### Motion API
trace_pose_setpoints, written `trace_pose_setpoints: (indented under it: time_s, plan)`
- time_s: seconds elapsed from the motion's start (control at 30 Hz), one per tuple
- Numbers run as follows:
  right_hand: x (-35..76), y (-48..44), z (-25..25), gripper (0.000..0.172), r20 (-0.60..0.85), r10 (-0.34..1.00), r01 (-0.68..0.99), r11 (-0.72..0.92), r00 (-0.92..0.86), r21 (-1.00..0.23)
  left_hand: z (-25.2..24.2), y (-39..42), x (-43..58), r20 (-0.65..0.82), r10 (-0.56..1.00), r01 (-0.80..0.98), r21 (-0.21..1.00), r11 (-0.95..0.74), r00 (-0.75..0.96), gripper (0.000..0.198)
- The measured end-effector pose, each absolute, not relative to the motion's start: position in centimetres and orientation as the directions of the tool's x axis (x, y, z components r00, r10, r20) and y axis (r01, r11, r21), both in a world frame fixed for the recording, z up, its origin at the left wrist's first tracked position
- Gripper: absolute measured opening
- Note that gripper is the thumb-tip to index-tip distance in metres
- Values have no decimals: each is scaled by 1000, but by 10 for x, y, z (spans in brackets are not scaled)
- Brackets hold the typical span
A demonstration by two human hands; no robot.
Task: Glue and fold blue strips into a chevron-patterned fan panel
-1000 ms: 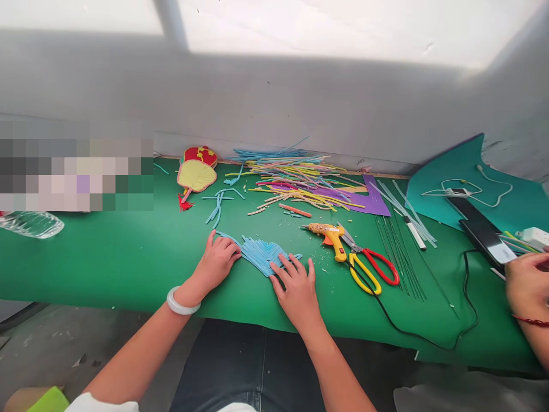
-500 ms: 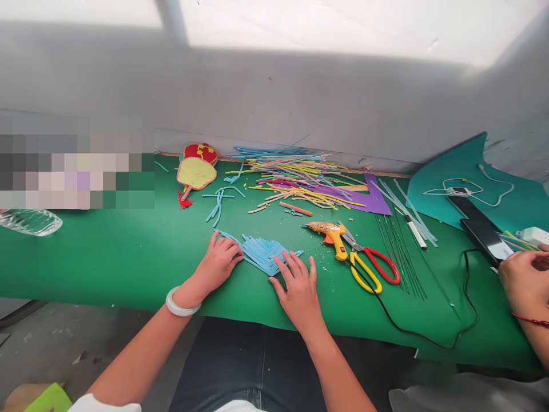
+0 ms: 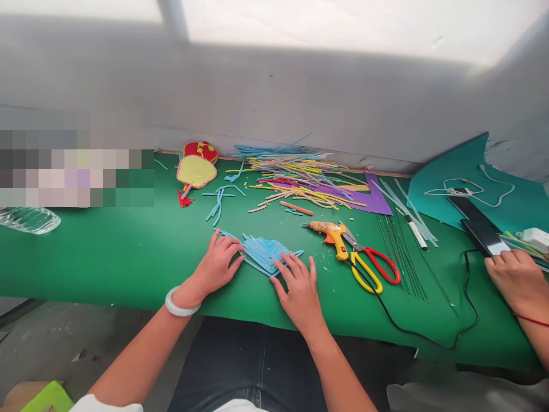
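Observation:
A flat piece woven from light blue strips (image 3: 263,252) lies on the green table cover (image 3: 107,257) in front of me. My left hand (image 3: 218,264) rests on its left edge with the fingers spread and pressing down. My right hand (image 3: 299,289) lies flat on its lower right edge, fingers stretched out. Neither hand grips anything. A white bangle (image 3: 180,303) circles my left wrist.
A yellow glue gun (image 3: 332,233) and red-and-yellow scissors (image 3: 371,268) lie to the right, with a black cord (image 3: 412,332). Behind are a heap of coloured strips (image 3: 295,180), two small fans (image 3: 196,169) and a plastic bottle (image 3: 28,220). Another person's hand (image 3: 517,280) rests at far right by a phone (image 3: 478,226).
My hands stay on the blue woven piece, with small finger shifts. The other person's hand at the right has moved down and left onto the table.

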State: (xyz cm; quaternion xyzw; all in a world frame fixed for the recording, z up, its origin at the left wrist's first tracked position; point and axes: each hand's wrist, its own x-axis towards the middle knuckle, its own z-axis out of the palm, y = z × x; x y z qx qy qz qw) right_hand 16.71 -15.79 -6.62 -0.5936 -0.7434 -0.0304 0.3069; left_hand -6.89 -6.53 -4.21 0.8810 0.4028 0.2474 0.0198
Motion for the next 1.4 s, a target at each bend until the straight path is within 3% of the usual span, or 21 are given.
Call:
trace_pose_setpoints:
  time_s: [0.17, 0.4, 0.53, 0.73, 1.03, 1.2, 1.4]
  plan:
    - [167, -158, -67, 30, 506, 856, 895, 305, -107, -327, -35, -89, -51, 497, 684, 712, 172, -681, 534, 26]
    - [172, -158, -68, 36, 487, 871, 876, 280, -60, -393, -43, -152, -3, 354, 665, 675, 116, -729, 657, 55]
    - [175, -157, -69, 36, 471, 882, 855, 265, -26, -447, -51, -156, 2, 339, 690, 695, 129, -708, 640, 60]
    - [173, -156, -69, 28, 469, 882, 871, 268, -50, -411, -58, -151, -3, 317, 702, 690, 171, -703, 637, 63]
    - [172, -156, -66, 25, 471, 881, 873, 267, -50, -407, -59, -152, -3, 331, 709, 676, 229, -700, 623, 59]
    - [171, -158, -61, 14, 477, 876, 847, 304, -69, -435, -38, -115, -8, 393, 726, 673, 289, -681, 565, 44]
    - [169, -159, -58, 15, 466, 882, 842, 302, -69, -448, -19, -29, 2, 128, 820, 765, 303, -568, 558, 29]
